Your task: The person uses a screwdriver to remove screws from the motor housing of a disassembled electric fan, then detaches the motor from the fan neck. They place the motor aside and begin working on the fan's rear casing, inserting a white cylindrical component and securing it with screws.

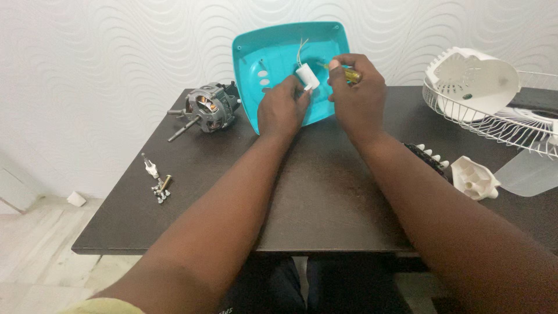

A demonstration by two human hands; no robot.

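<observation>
A small white block [307,77], likely a capacitor, sits in front of the teal housing [273,64] at the table's [325,197] far edge. Its long axis tilts up and to the left, and thin white wires [300,51] rise from its top end. The housing stands tilted on its edge, hollow side facing the person.

The left hand [282,109] has its fingertips pinched shut on the block's lower end. The right hand [357,93] is curled closed around a yellow-handled screwdriver [350,75], whose tip points left toward the block.

A grey motor [208,108] lies left of the housing, shaft pointing forward-left. Loose screws [160,187] lie nearer the left edge. On the right are a wire grille [505,125] bearing a white cover [472,81], a small white part [474,178] and a clear blade [529,173]. Nothing lies between the hands and the housing.
</observation>
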